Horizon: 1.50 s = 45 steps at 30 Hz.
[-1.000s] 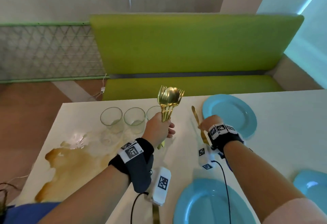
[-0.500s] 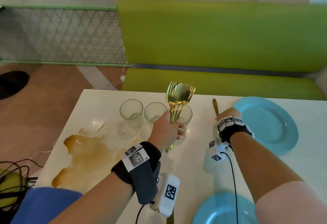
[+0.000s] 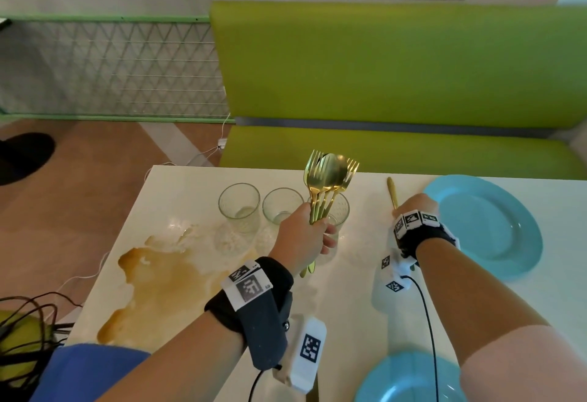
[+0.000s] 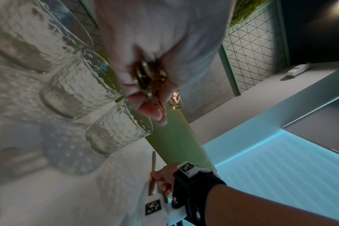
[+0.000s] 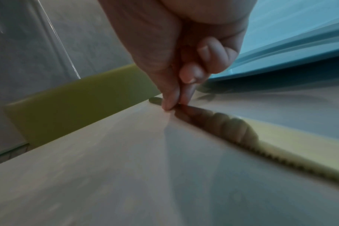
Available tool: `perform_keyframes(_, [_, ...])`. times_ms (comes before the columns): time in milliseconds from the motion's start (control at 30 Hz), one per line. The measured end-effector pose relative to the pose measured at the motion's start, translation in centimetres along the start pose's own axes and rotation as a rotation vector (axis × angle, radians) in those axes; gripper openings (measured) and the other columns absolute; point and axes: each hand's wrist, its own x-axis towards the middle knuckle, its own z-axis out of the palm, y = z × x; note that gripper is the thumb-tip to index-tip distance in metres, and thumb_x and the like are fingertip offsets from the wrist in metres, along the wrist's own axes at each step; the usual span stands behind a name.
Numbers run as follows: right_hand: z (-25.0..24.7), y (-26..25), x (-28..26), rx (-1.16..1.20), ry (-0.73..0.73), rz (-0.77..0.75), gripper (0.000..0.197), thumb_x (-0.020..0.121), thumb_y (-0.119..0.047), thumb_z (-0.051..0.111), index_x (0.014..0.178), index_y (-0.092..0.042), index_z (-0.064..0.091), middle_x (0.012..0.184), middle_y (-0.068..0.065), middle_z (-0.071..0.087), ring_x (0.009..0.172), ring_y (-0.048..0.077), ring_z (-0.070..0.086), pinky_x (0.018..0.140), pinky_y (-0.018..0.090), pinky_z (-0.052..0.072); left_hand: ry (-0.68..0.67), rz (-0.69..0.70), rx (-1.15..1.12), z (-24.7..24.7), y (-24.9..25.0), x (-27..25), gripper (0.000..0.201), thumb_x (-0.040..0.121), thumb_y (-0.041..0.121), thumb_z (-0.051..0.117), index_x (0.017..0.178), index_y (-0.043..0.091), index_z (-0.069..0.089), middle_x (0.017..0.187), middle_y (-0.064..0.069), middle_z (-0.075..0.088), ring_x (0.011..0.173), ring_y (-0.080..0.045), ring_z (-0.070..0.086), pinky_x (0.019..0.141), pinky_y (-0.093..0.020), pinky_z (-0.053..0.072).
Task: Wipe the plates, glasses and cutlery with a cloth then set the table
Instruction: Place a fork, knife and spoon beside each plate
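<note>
My left hand (image 3: pixel 305 236) grips a bunch of gold forks and a spoon (image 3: pixel 330 176) by the handles, heads up, just above the table in front of the right-most glass (image 3: pixel 340 211). In the left wrist view the handle ends (image 4: pixel 145 76) show inside its curled fingers (image 4: pixel 151 111). My right hand (image 3: pixel 411 208) pinches a gold knife (image 3: pixel 393 192) that lies flat on the table (image 3: pixel 178 185), just left of a blue plate (image 3: pixel 486 224). The right wrist view shows thumb and finger (image 5: pixel 172 104) on the knife (image 5: pixel 242 126), serrated blade towards the camera.
Two more glasses (image 3: pixel 239 208) (image 3: pixel 281 208) stand in a row at the far left. A brown spill (image 3: pixel 165 281) spreads over the table's left half. A second blue plate (image 3: pixel 409 379) sits at the near edge, blue fabric (image 3: pixel 85 370) at the near left. A green bench (image 3: pixel 381 147) runs behind.
The head view has swung left and dropped a little. Both hands keep their holds in much the same places, the knife still beside the far plate.
</note>
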Motion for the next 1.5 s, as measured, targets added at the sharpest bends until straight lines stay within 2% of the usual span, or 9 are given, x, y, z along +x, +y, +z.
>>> perform_keyframes(100, [-0.5,-0.7,-0.3,-0.224,0.008,-0.119,0.033,0.09,-0.029,0.06,0.07,-0.002,0.057,0.077,0.013,0.059,0.078,0.027,0.057,0.065,0.03,0.045,0.001,-0.02,-0.012,0.1,0.1,-0.2,0.011,0.1,0.015,0.04,0.108,0.014,0.048,0.086,0.003,0.063,0.063,-0.007,0.061,0.049,-0.009,0.048])
perform_keyframes(233, [-1.2,-2.4,-3.6,-0.045,0.137,-0.501,0.025,0.089,-0.025,0.057,0.106,-0.01,0.066,0.106,0.01,0.069,0.099,0.028,0.062,0.083,0.03,0.047,0.007,-0.059,-0.02,0.4,0.5,-0.4,0.009,0.1,0.017,0.038,0.105,0.014,0.046,0.085,0.001,0.065,0.054,-0.008,0.058,0.044,-0.013,0.043])
perform_keyframes(400, [-2.1,-1.6,-9.0,-0.193,0.08,-1.196,0.017,0.082,-0.017,0.064,0.096,-0.018,0.073,0.095,-0.001,0.07,0.081,0.018,0.066,0.073,0.029,0.05,-0.008,-0.096,0.002,1.3,1.0,-0.6,0.009,0.1,0.019,0.037,0.102,0.012,0.043,0.083,-0.007,0.067,0.051,-0.015,0.06,0.042,-0.019,0.041])
perform_keyframes(600, [-2.6,0.3,-9.2,-0.324,0.026,-1.428,0.015,0.064,-0.008,0.078,0.072,-0.019,0.074,0.069,-0.003,0.068,0.057,0.016,0.066,0.044,0.022,0.051,-0.047,-0.095,0.086,2.8,1.0,-0.7,0.016,0.099,0.017,0.035,0.111,0.01,0.043,0.096,-0.013,0.067,0.058,-0.02,0.065,0.045,-0.023,0.047])
perform_keyframes(900, [-6.5,2.7,-4.3,-0.601,-0.123,-0.649,0.019,0.091,-0.021,0.052,0.1,-0.021,0.068,0.103,0.002,0.067,0.099,0.024,0.062,0.081,0.031,0.049,0.118,-0.018,0.199,1.9,0.3,0.8,0.021,0.096,0.016,0.045,0.113,0.005,0.048,0.107,-0.014,0.065,0.102,-0.029,0.06,0.084,-0.036,0.047])
perform_keyframes(1100, [-6.6,2.2,0.9,-0.641,-0.099,-0.236,0.033,0.091,-0.035,0.05,0.107,-0.01,0.064,0.106,0.005,0.066,0.105,0.021,0.06,0.083,0.026,0.046,0.123,-0.009,-0.056,1.3,1.0,1.0,0.01,0.099,0.017,0.042,0.106,0.013,0.049,0.084,0.001,0.06,0.066,-0.01,0.056,0.051,-0.016,0.043])
perform_keyframes(1200, [-5.2,1.7,2.2,-0.486,-0.18,-0.149,0.029,0.087,-0.023,0.059,0.109,-0.005,0.062,0.086,0.007,0.061,0.095,0.027,0.059,0.057,0.024,0.041,0.088,-0.009,-0.103,1.2,1.1,1.0,0.009,0.099,0.014,0.042,0.104,0.013,0.049,0.083,-0.001,0.06,0.056,-0.01,0.053,0.047,-0.018,0.041])
perform_keyframes(1400, [-3.3,0.1,1.2,-0.238,-0.138,-0.031,0.032,0.089,-0.017,0.06,0.115,0.002,0.06,0.113,0.016,0.063,0.109,0.031,0.059,0.068,0.028,0.049,0.071,0.013,-0.086,0.6,0.4,1.3,0.009,0.098,0.01,0.041,0.097,0.013,0.049,0.08,0.002,0.06,0.055,-0.01,0.051,0.045,-0.015,0.04])
perform_keyframes(1500, [-3.1,-0.2,1.2,-0.086,-0.19,-0.026,0.037,0.086,-0.009,0.059,0.122,0.002,0.056,0.127,0.02,0.057,0.116,0.034,0.055,0.049,0.021,0.039,0.074,0.021,-0.063,0.2,0.1,1.3,0.01,0.098,0.01,0.042,0.095,0.016,0.05,0.081,0.002,0.061,0.056,-0.009,0.051,0.042,-0.01,0.039])
